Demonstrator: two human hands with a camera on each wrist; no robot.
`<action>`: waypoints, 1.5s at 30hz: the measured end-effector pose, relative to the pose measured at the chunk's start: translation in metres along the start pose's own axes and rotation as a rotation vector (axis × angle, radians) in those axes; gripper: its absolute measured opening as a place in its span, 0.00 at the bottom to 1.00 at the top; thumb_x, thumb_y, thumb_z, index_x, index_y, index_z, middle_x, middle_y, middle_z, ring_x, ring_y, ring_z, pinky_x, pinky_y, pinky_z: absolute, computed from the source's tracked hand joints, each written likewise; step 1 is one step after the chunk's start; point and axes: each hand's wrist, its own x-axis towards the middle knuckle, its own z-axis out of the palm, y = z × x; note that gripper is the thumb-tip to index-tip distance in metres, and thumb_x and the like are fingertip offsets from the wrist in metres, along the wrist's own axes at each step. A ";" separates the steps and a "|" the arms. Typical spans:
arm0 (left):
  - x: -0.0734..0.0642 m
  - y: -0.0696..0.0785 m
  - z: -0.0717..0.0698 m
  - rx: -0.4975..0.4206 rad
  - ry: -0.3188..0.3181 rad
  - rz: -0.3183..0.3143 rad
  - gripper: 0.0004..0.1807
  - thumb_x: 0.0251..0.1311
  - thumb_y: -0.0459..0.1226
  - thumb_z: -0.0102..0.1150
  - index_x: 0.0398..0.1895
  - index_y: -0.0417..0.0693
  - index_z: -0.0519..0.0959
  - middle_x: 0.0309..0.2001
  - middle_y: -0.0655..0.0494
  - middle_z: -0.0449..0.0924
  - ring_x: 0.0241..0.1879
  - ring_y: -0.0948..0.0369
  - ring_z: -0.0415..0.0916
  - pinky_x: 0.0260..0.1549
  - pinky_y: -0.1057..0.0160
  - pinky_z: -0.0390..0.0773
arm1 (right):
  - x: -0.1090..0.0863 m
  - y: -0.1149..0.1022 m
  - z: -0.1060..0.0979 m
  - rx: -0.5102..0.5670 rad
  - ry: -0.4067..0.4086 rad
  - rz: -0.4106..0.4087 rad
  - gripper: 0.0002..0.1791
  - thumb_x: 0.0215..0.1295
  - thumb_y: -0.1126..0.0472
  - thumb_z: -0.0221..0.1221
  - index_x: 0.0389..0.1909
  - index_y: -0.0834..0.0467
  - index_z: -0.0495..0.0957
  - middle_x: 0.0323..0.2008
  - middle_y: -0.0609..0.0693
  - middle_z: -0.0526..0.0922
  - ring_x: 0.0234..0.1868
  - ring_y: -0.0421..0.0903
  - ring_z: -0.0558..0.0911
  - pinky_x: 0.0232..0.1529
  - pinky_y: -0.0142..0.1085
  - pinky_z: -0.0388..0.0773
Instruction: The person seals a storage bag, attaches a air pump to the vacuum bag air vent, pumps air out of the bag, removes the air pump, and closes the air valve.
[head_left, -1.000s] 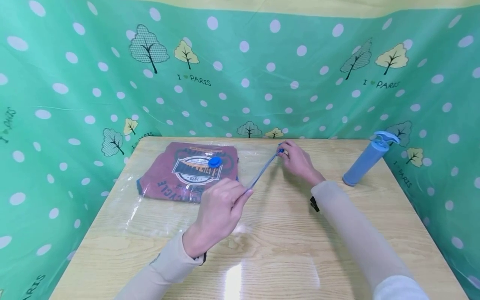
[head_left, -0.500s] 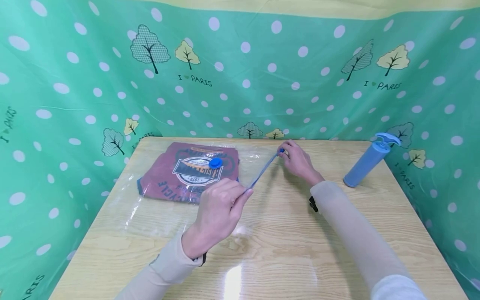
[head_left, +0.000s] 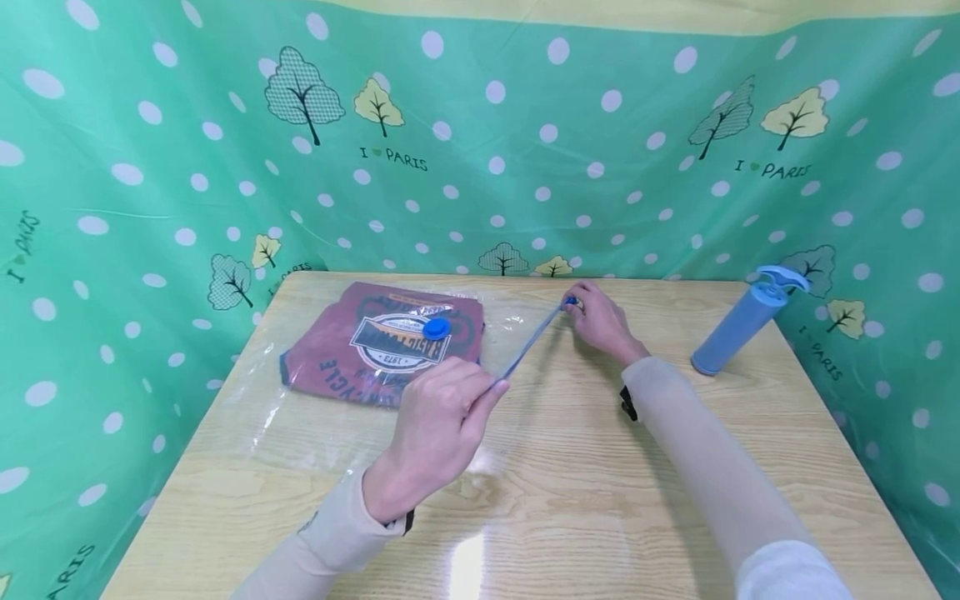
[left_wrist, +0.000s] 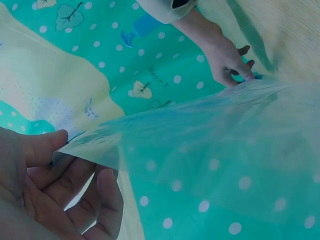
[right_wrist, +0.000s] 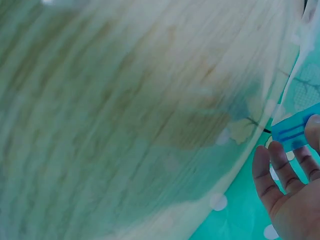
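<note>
A clear plastic vacuum storage bag (head_left: 300, 442) lies on the table with a folded maroon printed garment (head_left: 315, 350) inside and a round blue valve cap (head_left: 436, 328) on top. Its open-side edge (head_left: 528, 346) is raised and stretched taut between the two hands. My left hand (head_left: 438, 433) pinches the near corner of that edge between thumb and fingers; the left wrist view shows the clear film (left_wrist: 200, 130) running away from it. At the far corner my right hand (head_left: 600, 321) pinches a small blue zip slider (right_wrist: 295, 127) on the edge, thumb on one side.
A blue hand pump (head_left: 738, 325) with a T-shaped handle stands at the right of the wooden table (head_left: 570, 517). A green dotted curtain (head_left: 480, 167) hangs behind the table and along both sides.
The head view has shifted very slightly. Both hands keep their hold on the bag's edge and slider, with almost no movement relative to the table.
</note>
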 end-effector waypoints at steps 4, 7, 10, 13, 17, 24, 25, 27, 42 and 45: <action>0.001 0.000 -0.001 -0.006 0.001 0.000 0.12 0.68 0.34 0.68 0.24 0.46 0.83 0.25 0.60 0.82 0.28 0.60 0.77 0.26 0.62 0.77 | 0.000 0.004 -0.001 -0.007 -0.003 0.014 0.08 0.79 0.64 0.58 0.52 0.58 0.82 0.61 0.55 0.75 0.58 0.60 0.79 0.51 0.57 0.79; 0.002 0.001 -0.002 -0.010 0.000 0.001 0.12 0.68 0.34 0.68 0.23 0.46 0.82 0.25 0.59 0.82 0.28 0.60 0.77 0.26 0.62 0.77 | 0.001 0.006 -0.001 -0.009 -0.010 0.028 0.08 0.79 0.64 0.58 0.53 0.58 0.82 0.62 0.55 0.76 0.60 0.60 0.79 0.54 0.59 0.78; 0.003 0.001 -0.003 -0.011 -0.001 0.001 0.12 0.68 0.34 0.68 0.24 0.46 0.83 0.26 0.59 0.82 0.28 0.60 0.77 0.26 0.62 0.77 | 0.002 0.008 -0.001 -0.016 -0.020 0.034 0.09 0.80 0.64 0.58 0.54 0.58 0.81 0.61 0.56 0.76 0.61 0.61 0.78 0.55 0.61 0.77; 0.003 0.001 -0.003 -0.008 -0.003 -0.003 0.12 0.68 0.34 0.68 0.24 0.46 0.83 0.26 0.59 0.83 0.28 0.60 0.78 0.26 0.62 0.77 | 0.003 0.008 -0.001 -0.023 -0.027 0.042 0.09 0.80 0.63 0.57 0.54 0.58 0.81 0.60 0.56 0.78 0.60 0.61 0.79 0.56 0.60 0.77; 0.004 0.000 -0.004 -0.007 -0.010 -0.013 0.11 0.68 0.34 0.68 0.24 0.45 0.84 0.26 0.59 0.83 0.28 0.59 0.79 0.27 0.61 0.78 | 0.003 0.009 0.001 -0.020 -0.042 0.047 0.08 0.81 0.62 0.56 0.53 0.58 0.81 0.56 0.57 0.80 0.58 0.59 0.80 0.55 0.59 0.78; 0.005 -0.001 -0.004 -0.008 -0.018 -0.016 0.12 0.68 0.34 0.67 0.24 0.46 0.83 0.25 0.59 0.81 0.27 0.60 0.76 0.25 0.61 0.77 | 0.004 0.009 0.002 0.002 -0.052 0.047 0.08 0.81 0.62 0.56 0.53 0.58 0.81 0.53 0.56 0.81 0.55 0.58 0.80 0.54 0.58 0.78; 0.006 -0.001 -0.004 -0.010 -0.018 -0.018 0.12 0.69 0.34 0.67 0.24 0.46 0.83 0.25 0.60 0.80 0.26 0.60 0.76 0.25 0.61 0.76 | 0.004 0.009 0.002 0.002 -0.051 0.046 0.08 0.81 0.63 0.56 0.53 0.58 0.81 0.53 0.56 0.81 0.55 0.58 0.80 0.54 0.59 0.78; 0.007 -0.002 -0.004 -0.014 -0.020 -0.023 0.12 0.69 0.34 0.67 0.24 0.46 0.83 0.24 0.60 0.80 0.26 0.60 0.75 0.25 0.62 0.76 | 0.004 0.010 0.002 0.002 -0.045 0.044 0.09 0.81 0.63 0.55 0.54 0.59 0.81 0.55 0.58 0.80 0.57 0.60 0.80 0.55 0.60 0.77; 0.022 -0.003 0.005 -0.007 -0.062 -0.039 0.09 0.71 0.34 0.67 0.30 0.45 0.88 0.28 0.60 0.84 0.29 0.59 0.78 0.29 0.62 0.79 | -0.003 0.018 -0.010 0.302 0.035 0.193 0.18 0.77 0.67 0.58 0.62 0.71 0.76 0.56 0.66 0.78 0.57 0.62 0.77 0.60 0.52 0.77; 0.024 -0.002 0.008 0.000 -0.073 -0.023 0.09 0.70 0.34 0.67 0.29 0.46 0.88 0.28 0.59 0.85 0.30 0.59 0.79 0.30 0.62 0.80 | -0.009 0.015 -0.017 0.354 -0.036 0.303 0.17 0.81 0.62 0.55 0.59 0.71 0.79 0.49 0.65 0.83 0.47 0.56 0.81 0.46 0.43 0.82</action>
